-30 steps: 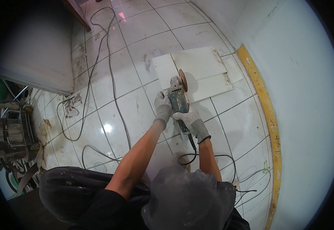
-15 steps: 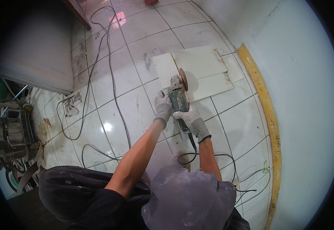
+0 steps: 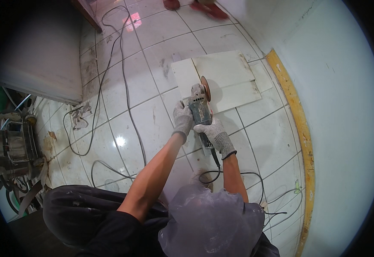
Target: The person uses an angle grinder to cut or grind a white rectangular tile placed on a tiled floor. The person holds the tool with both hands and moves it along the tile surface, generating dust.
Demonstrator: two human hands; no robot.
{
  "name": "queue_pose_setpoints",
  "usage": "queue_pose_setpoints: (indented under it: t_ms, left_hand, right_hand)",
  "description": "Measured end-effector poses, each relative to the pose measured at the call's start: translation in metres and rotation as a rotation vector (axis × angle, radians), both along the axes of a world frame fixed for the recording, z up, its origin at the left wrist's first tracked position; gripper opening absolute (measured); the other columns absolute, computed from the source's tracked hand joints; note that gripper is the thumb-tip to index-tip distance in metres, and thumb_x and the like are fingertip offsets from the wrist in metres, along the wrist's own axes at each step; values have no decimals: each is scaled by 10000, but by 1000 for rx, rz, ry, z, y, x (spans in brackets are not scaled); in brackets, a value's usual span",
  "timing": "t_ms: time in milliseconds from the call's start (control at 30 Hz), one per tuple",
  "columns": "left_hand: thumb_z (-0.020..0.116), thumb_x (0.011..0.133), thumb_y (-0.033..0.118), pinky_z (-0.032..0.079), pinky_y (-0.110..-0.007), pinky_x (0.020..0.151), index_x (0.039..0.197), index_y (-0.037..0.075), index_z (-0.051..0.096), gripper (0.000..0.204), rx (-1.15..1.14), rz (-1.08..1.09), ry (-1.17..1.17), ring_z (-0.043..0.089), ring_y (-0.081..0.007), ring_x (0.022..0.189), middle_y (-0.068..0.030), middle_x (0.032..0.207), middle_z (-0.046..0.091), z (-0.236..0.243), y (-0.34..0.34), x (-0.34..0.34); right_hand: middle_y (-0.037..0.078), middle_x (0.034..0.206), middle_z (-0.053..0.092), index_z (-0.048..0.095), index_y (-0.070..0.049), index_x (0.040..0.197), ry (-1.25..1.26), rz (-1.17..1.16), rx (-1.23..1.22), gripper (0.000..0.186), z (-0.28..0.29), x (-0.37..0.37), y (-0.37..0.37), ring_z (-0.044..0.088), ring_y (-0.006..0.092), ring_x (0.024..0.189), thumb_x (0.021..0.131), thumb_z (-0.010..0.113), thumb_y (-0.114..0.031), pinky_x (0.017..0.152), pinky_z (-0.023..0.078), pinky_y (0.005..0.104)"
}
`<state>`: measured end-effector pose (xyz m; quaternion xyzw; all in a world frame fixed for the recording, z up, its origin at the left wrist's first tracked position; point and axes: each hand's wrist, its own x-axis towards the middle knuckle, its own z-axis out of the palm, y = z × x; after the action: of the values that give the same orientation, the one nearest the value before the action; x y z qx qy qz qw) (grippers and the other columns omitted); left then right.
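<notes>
An angle grinder [image 3: 200,110] with a reddish-brown disc [image 3: 205,88] is held in front of me, disc end away from me. My left hand [image 3: 182,118], in a grey knit glove, grips the grinder at its front left side. On the right, my right hand [image 3: 214,132], gloved too, is closed around the rear of the body, thumb across it. Off-white tile pieces [image 3: 223,70] lie partly stacked on the floor, under and beside the disc. I cannot tell whether the disc touches them. A black cord [image 3: 215,157] runs from the grinder's back end.
Cables [image 3: 124,85] trail over the tiled floor [image 3: 152,141] at left. A yellowish strip [image 3: 296,111] edges the wall at right. A crumpled rag [image 3: 82,115] and cluttered equipment [image 3: 13,145] are at left. At the far end, another person's red shoes [image 3: 210,8] show.
At the far edge, a second red shoe has come into view, blurred, and the first shows more. My hands and the grinder have stayed nearly still.
</notes>
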<state>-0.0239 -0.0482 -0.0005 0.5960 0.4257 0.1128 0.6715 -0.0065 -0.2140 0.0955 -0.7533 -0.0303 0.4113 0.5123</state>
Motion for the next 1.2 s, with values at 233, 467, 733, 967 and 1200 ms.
queue_pose_setpoints:
  t_ms: [233, 467, 733, 967, 1200]
  left_hand:
    - [630, 1131, 138, 646, -326, 754, 1227, -16, 687, 190, 10, -2, 1, 763, -160, 894, -107, 1060, 779, 5, -3, -2]
    - [595, 1119, 78, 659, -339, 781, 1252, -36, 682, 195, 41, -33, -10, 780, -183, 929, -134, 1108, 785, 3, -3, -2]
    - [625, 1135, 134, 647, -328, 753, 1243, -16, 699, 198, 50, -9, -72, 770, -166, 889, -106, 1055, 787, -9, 0, -3]
    - [639, 1151, 205, 647, -338, 738, 1243, -4, 701, 237, 46, -22, -61, 765, -162, 875, -97, 1039, 784, -10, -1, -2]
    - [704, 1100, 319, 593, -430, 836, 1185, -15, 757, 348, 73, 10, -30, 770, -245, 940, -164, 1027, 818, -14, -2, -5]
  right_hand:
    - [74, 965, 773, 728, -11, 1207, 26, -15, 10, 489, 0, -1, -1, 736, 163, 829, 842, 892, -291, 783, 616, 352]
    - [62, 919, 775, 761, -31, 1127, -26, -43, 5, 405, -4, -3, -2, 737, 158, 807, 841, 889, -288, 780, 619, 358]
    - [95, 1032, 775, 687, 12, 1326, 40, 0, -1, 626, -11, 2, 0, 749, 188, 901, 818, 900, -286, 845, 625, 370]
    - [122, 1109, 776, 633, 46, 1447, 10, -13, 32, 767, -18, 3, -1, 752, 205, 945, 800, 892, -274, 873, 628, 378]
    - [116, 1103, 771, 639, 41, 1442, 40, -10, 45, 745, -6, 1, 0, 742, 197, 940, 804, 883, -257, 865, 623, 364]
